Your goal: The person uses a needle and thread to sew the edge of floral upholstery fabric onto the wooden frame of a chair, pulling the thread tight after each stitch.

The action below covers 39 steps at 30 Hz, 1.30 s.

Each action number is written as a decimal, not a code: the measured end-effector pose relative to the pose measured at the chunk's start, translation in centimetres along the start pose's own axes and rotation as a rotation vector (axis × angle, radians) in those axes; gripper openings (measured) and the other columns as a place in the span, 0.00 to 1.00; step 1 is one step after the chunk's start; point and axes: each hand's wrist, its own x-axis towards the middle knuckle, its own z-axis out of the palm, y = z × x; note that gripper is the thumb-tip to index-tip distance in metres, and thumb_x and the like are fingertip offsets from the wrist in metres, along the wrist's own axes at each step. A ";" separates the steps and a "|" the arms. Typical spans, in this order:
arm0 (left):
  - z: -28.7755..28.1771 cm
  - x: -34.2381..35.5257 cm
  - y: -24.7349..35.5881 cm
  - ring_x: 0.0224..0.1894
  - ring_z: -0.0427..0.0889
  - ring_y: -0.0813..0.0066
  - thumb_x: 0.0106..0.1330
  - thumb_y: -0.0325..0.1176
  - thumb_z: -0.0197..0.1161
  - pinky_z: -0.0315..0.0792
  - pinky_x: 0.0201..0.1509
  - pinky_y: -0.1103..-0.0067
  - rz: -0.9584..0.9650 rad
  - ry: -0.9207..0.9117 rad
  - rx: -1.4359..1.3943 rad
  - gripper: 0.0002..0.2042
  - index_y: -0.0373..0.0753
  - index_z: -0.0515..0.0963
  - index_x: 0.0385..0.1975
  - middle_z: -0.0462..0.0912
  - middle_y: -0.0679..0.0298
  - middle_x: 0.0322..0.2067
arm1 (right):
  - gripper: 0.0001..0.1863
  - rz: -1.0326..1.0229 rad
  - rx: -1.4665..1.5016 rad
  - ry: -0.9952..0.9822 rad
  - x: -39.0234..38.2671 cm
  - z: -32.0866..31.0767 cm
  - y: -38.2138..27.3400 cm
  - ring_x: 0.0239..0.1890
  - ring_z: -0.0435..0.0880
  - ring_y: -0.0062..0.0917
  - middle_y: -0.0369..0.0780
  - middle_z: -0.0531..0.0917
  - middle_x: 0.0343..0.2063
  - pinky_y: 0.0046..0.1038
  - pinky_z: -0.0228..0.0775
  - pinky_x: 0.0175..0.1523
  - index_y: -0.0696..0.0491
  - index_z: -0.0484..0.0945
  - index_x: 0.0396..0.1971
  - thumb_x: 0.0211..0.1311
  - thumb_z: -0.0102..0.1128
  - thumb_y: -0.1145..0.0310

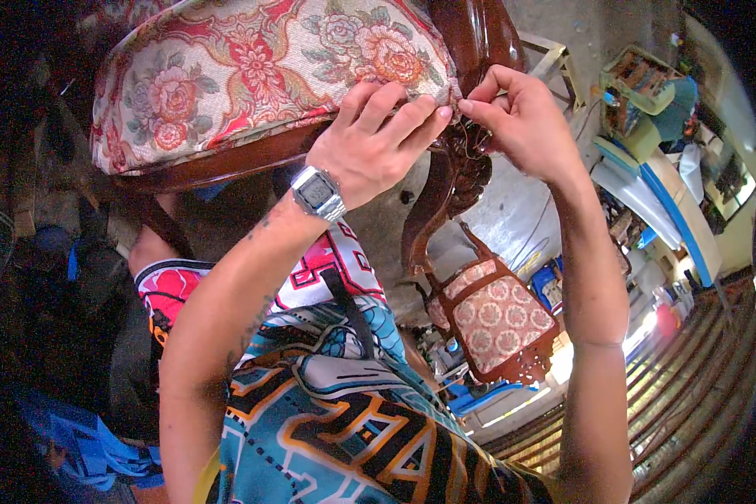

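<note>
A floral upholstered chair seat [252,63], cream with red roses, sits in a dark, glossy wooden frame [218,168]. My left hand [370,143], with a silver watch [317,193] on its wrist, lies at the seat's front right corner. Its fingers are bent over the fabric edge and appear to grip it. Right beside it, my right hand [525,113] has its fingers curled and thumb tip close to the same corner, next to the wooden upright [483,38]. What it pinches, if anything, is too small to make out. Below both hands stands a carved, curved chair leg [445,197].
Another chair [500,323] with a patterned pink-and-cream cushion stands on the concrete floor to the right. Beyond it are a crate of items [638,80] and a blue-edged board [676,223]. Blue material [88,441] lies at lower left.
</note>
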 end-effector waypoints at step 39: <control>0.1 0.4 -0.3 0.49 0.69 0.67 0.47 0.39 0.70 0.65 0.55 0.67 0.014 0.006 0.013 0.23 0.54 0.80 0.48 0.73 0.72 0.47 | 0.08 -0.843 -0.291 0.277 0.7 0.1 1.5 0.27 0.79 0.41 0.47 0.77 0.23 0.36 0.71 0.32 0.56 0.76 0.28 0.57 0.61 0.67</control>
